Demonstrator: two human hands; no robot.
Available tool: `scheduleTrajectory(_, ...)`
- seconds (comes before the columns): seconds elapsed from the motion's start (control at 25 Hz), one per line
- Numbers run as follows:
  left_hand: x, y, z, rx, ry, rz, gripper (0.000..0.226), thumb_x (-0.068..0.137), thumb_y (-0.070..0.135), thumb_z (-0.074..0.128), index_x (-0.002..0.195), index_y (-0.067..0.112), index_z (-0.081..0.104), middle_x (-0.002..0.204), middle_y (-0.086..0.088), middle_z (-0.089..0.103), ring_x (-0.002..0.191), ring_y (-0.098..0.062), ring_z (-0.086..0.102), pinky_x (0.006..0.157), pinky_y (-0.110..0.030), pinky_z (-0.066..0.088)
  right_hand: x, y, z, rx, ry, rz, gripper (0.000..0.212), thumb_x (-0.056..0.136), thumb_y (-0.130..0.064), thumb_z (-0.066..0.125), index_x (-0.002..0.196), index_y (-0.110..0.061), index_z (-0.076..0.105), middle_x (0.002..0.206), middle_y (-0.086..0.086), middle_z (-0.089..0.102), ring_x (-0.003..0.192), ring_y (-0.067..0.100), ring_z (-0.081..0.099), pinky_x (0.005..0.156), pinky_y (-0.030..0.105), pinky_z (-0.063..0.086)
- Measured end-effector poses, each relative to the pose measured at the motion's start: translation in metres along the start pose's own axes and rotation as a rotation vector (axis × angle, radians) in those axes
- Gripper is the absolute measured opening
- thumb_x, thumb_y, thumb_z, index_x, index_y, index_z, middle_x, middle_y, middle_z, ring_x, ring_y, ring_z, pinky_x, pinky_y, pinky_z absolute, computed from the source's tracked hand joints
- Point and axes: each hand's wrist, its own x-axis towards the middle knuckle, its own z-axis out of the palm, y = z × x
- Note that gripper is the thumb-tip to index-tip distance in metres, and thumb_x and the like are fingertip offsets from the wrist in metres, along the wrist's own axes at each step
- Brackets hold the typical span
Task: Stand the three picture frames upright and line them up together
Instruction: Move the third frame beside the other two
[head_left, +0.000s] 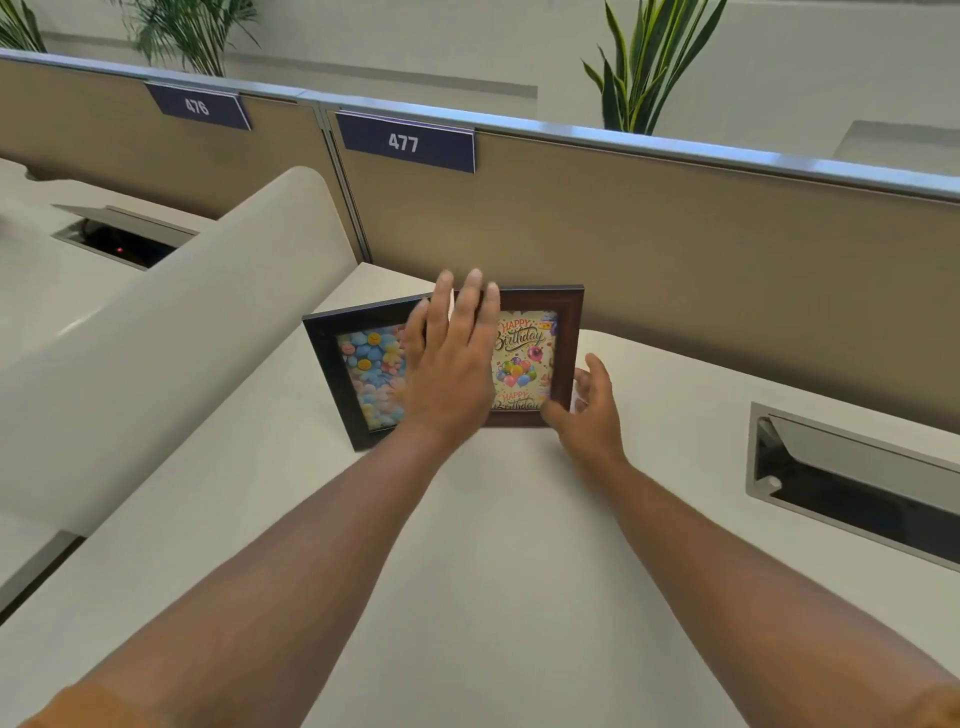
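The near tabletop (493, 545) lies bare and open to a reach from the front. At the far edge the partition wall (675, 249) closes off passage. Two frames, black frame (332, 374) and brown frame (566, 353), stand just before it, seemingly touching each other. A curved divider (171, 338) blocks the left; an open cable hatch (852, 483) interrupts the right.

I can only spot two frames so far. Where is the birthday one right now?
In the head view, the birthday frame stands just right of centre, beside the black flower frame, below the 477 sign.
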Motion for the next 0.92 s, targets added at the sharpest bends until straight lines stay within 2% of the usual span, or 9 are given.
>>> scheduleTrajectory(0.04, -0.019, 0.010, 0.001, -0.019, -0.009, 0.015, 0.069, 0.092, 0.019, 0.056, 0.156, 0.010, 0.032, 0.165, -0.014, 0.029, 0.154, -0.037, 0.016, 0.122, -0.050, 0.015, -0.015, 0.006, -0.006, -0.133, 0.041, -0.035, 0.084, 0.085, -0.015, 0.073, 0.155, -0.018, 0.027, 0.151, 0.006, 0.045, 0.140, 0.020, 0.041, 0.112, 0.031, 0.034)
scheduleTrajectory(0.12, -0.065, 0.030, 0.010, -0.071, -0.062, 0.046, 0.062, 0.095, 0.017, 0.052, 0.155, 0.010, 0.036, 0.164, -0.013, 0.032, 0.154, -0.036, 0.019, 0.121, -0.050, 0.017, -0.047, 0.021, -0.015, -0.482, 0.083, -0.111, 0.076, 0.091, -0.028, 0.064, 0.156, -0.013, 0.027, 0.157, 0.007, 0.039, 0.145, 0.024, 0.033, 0.116, 0.034, 0.027)
scheduleTrajectory(0.2, -0.110, 0.048, 0.018, -0.123, -0.171, 0.059, 0.055, 0.100, 0.022, 0.049, 0.153, 0.013, 0.041, 0.163, -0.010, 0.036, 0.153, -0.033, 0.024, 0.120, -0.048, 0.020, -0.084, 0.036, -0.027, -0.907, 0.060, -0.193, 0.066, 0.097, -0.043, 0.045, 0.155, -0.015, 0.031, 0.161, 0.005, 0.034, 0.150, 0.027, 0.024, 0.119, 0.041, 0.023)
scheduleTrajectory(0.28, -0.146, 0.066, 0.018, -0.175, -0.285, 0.065, 0.051, 0.102, 0.029, 0.045, 0.151, 0.017, 0.045, 0.163, -0.008, 0.035, 0.153, -0.031, 0.025, 0.119, -0.046, 0.019, -0.124, 0.046, -0.041, -1.159, 0.021, -0.206, 0.066, 0.099, -0.051, 0.027, 0.156, -0.017, 0.030, 0.165, 0.004, 0.025, 0.153, 0.026, 0.016, 0.120, 0.043, 0.018)
scheduleTrajectory(0.4, -0.184, 0.089, 0.012, -0.213, -0.418, 0.060, 0.051, 0.104, 0.038, 0.036, 0.150, 0.022, 0.047, 0.163, -0.004, 0.036, 0.153, -0.028, 0.025, 0.119, -0.043, 0.016, -0.175, 0.058, -0.057, -1.214, 0.002, -0.176, 0.068, 0.100, -0.054, 0.018, 0.158, -0.018, 0.024, 0.167, 0.005, 0.017, 0.154, 0.027, 0.010, 0.122, 0.041, 0.009)
scheduleTrajectory(0.52, -0.217, 0.114, -0.006, -0.239, -0.496, 0.069, 0.056, 0.104, 0.043, 0.025, 0.155, 0.025, 0.039, 0.166, -0.001, 0.028, 0.155, -0.024, 0.018, 0.120, -0.039, 0.007, -0.228, 0.068, -0.073, -1.205, 0.026, -0.157, 0.066, 0.101, -0.052, 0.018, 0.157, -0.018, 0.026, 0.166, 0.006, 0.019, 0.154, 0.026, 0.011, 0.118, 0.039, 0.004)
scheduleTrajectory(0.64, -0.251, 0.136, -0.023, -0.266, -0.535, 0.094, 0.058, 0.104, 0.044, 0.022, 0.159, 0.026, 0.029, 0.169, 0.000, 0.019, 0.157, -0.023, 0.010, 0.120, -0.036, 0.002, -0.277, 0.075, -0.086, -1.185, 0.051, -0.165, 0.061, 0.101, -0.046, 0.027, 0.153, -0.016, 0.038, 0.162, 0.005, 0.031, 0.152, 0.024, 0.022, 0.116, 0.037, 0.009)
scheduleTrajectory(0.72, -0.269, 0.153, -0.034, -0.285, -0.540, 0.135, 0.059, 0.103, 0.045, 0.022, 0.158, 0.026, 0.032, 0.168, -0.002, 0.022, 0.156, -0.023, 0.013, 0.120, -0.036, 0.004, -0.309, 0.081, -0.097, -1.172, 0.090, -0.178, 0.057, 0.101, -0.042, 0.034, 0.148, -0.013, 0.046, 0.158, 0.005, 0.040, 0.148, 0.023, 0.031, 0.115, 0.037, 0.013)
scheduleTrajectory(0.92, -0.310, 0.201, -0.050, -0.407, -0.541, 0.320, 0.058, 0.102, 0.041, 0.021, 0.156, 0.025, 0.037, 0.166, 0.001, 0.026, 0.156, -0.021, 0.016, 0.121, -0.033, 0.006, -0.381, 0.105, -0.132, -1.101, 0.120, -0.230, 0.048, 0.099, -0.026, 0.042, 0.142, -0.009, 0.053, 0.151, 0.007, 0.049, 0.143, 0.026, 0.040, 0.115, 0.036, 0.020)
